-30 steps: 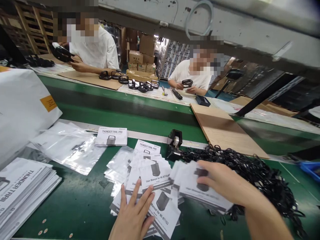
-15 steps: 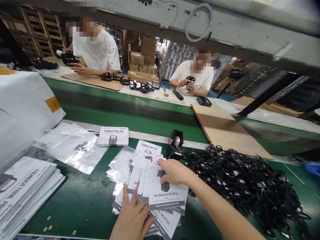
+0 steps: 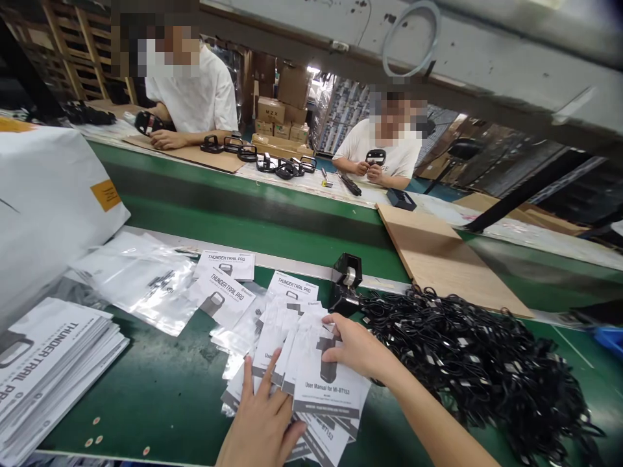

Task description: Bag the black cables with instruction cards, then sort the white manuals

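Observation:
A fanned spread of white user manuals (image 3: 311, 383) printed with a black speaker lies on the green work surface (image 3: 160, 389). My left hand (image 3: 263, 425) rests flat on the lower left of the spread, fingers apart. My right hand (image 3: 357, 347) lies on the top manual, fingers curled over its upper edge beside the speaker picture. A large tangled heap of black cables (image 3: 477, 363) lies just right of my right hand.
A black tape dispenser (image 3: 345, 282) stands behind the manuals. Clear plastic bags (image 3: 141, 282) and two Thunder Trail Pro booklets (image 3: 226, 285) lie at left, a tall booklet stack (image 3: 43, 370) at far left. A plywood board (image 3: 438, 256) lies behind the cables. Two people work across the belt.
My right hand brought a batch of manuals from the right onto the spread and now holds them there. A second booklet has appeared at left. My left hand stayed put.

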`<move>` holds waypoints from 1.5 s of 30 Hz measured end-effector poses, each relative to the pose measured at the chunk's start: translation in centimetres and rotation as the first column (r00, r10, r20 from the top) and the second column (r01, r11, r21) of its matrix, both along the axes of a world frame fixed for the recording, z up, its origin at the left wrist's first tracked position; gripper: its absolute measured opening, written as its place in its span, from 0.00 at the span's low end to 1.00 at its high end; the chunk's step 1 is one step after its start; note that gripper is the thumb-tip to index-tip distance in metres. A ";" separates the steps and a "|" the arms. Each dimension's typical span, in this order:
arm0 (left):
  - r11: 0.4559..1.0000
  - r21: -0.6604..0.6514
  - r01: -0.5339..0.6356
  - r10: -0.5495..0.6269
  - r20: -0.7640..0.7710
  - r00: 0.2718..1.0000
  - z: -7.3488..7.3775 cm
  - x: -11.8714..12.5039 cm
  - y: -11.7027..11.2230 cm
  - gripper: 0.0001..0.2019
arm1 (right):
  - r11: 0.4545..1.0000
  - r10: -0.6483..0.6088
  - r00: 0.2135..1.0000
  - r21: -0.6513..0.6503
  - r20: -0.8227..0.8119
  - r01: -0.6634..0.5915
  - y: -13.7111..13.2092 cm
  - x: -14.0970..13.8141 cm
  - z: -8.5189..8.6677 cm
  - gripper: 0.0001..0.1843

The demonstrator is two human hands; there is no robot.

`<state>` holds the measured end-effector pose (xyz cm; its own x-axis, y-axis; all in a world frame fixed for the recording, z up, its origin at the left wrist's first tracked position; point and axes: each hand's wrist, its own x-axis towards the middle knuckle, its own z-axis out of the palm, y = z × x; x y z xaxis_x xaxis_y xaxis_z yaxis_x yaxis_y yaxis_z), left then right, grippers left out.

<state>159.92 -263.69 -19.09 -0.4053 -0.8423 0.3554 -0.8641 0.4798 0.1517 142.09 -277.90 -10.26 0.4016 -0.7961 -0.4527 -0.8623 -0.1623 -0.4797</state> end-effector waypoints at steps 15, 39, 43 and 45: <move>0.976 -0.065 -0.206 0.206 0.003 0.978 -0.8 -1.1 0.6 0.28 | 0.998 -0.017 0.972 0.057 0.234 0.003 1.0 -2.3 2.4 0.06; 0.981 -0.045 -0.190 0.191 0.009 0.982 -0.7 -1.3 0.6 0.33 | 0.978 0.139 0.990 -0.159 0.017 -0.134 2.8 -1.7 3.8 0.11; 0.947 -0.070 -0.313 0.314 -0.007 0.949 -1.1 -1.5 0.8 0.42 | 0.931 0.313 0.937 -0.144 -0.154 -0.335 -0.7 0.8 3.3 0.16; 0.933 -0.025 -0.360 0.360 -0.015 0.933 -0.9 -1.7 0.9 0.44 | 0.931 0.324 0.926 -0.106 -0.196 -0.348 -1.3 1.5 2.5 0.14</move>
<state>158.26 -262.78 -20.02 -0.0734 -0.9212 0.3821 -0.9782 0.1412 0.1524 143.60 -279.16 -7.78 0.5820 -0.6869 -0.4353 -0.8127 -0.5100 -0.2818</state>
